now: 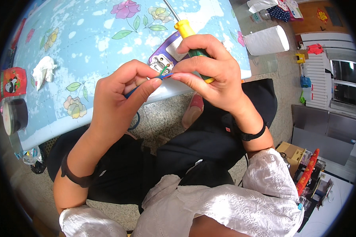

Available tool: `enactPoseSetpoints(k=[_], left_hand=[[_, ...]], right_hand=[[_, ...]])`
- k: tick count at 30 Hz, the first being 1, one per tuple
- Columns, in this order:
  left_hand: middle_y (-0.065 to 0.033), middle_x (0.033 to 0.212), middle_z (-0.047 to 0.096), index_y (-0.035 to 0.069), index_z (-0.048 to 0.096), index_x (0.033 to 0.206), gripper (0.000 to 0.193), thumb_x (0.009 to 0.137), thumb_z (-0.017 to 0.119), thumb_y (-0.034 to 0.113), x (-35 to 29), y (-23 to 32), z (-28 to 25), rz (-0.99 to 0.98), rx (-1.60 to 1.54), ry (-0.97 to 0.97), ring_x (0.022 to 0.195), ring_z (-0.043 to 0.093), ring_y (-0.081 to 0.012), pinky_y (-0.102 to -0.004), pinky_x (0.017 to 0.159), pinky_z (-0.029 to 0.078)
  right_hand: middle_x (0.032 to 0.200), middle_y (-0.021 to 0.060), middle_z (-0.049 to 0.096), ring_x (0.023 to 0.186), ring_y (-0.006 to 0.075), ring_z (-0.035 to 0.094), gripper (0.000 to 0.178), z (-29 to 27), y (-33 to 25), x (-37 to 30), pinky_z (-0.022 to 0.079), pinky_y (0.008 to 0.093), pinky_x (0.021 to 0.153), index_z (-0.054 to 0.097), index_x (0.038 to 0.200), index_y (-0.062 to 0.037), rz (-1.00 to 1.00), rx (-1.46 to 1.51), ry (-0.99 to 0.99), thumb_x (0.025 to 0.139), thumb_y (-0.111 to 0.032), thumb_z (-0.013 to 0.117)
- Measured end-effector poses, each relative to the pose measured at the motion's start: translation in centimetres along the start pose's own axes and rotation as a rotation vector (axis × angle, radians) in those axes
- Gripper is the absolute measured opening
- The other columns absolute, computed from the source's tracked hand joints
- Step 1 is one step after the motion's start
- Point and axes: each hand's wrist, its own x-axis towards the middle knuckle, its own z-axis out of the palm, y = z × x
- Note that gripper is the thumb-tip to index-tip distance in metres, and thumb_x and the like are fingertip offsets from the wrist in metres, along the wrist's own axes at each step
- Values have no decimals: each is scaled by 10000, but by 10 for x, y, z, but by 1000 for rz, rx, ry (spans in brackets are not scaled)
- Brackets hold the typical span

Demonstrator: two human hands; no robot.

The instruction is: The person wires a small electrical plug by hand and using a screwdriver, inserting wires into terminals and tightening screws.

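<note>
My left hand (124, 93) is closed, thumb and forefinger pinching a blue cable (127, 94). Thin wires fan out of its end, among them a green wire (163, 70) and a blue wire (168, 75). My right hand (215, 73) holds a screwdriver (183, 27) with a yellow and green handle against its palm, the metal shaft pointing away from me. Its thumb and a fingertip meet at the tip of the blue wire. Just beyond the fingers lies a purple and white device (161, 55) with metal parts exposed, partly hidden by my hands.
The table (91, 43) has a light blue flowered cover. A crumpled white tissue (44, 72), a red packet (12, 81) and a round container (16, 115) are at the left. A white paper roll (267, 40) and a clear bottle (260, 16) stand at the right.
</note>
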Motion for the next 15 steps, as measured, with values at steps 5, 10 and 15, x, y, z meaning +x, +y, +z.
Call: enactPoseSetpoints(k=[5,10,15], left_hand=[[60,741,555,23,637,994,74,964,662,86,-2,-8,2,-53,-49,25,657,457,-3,-171,583,341],[15,762,572,30,665,950,61,929,687,82,-2,-7,-2,-47,317,85,686,487,-39,-212,586,372],[-37,793,599,19,672,934,78,883,709,64,4,-14,-2,257,489,188,691,525,-101,-254,610,419]], right_hand=[[1049,59,636,923,263,628,246,6,8,-4,509,350,784,725,891,-99,52,-47,10,686,-165,843],[1139,26,594,989,267,588,668,-10,26,3,520,382,824,658,1241,-169,23,-439,-177,619,-333,838],[1141,37,559,1005,260,568,688,-8,27,5,521,388,829,648,1277,-197,32,-505,-281,629,-336,833]])
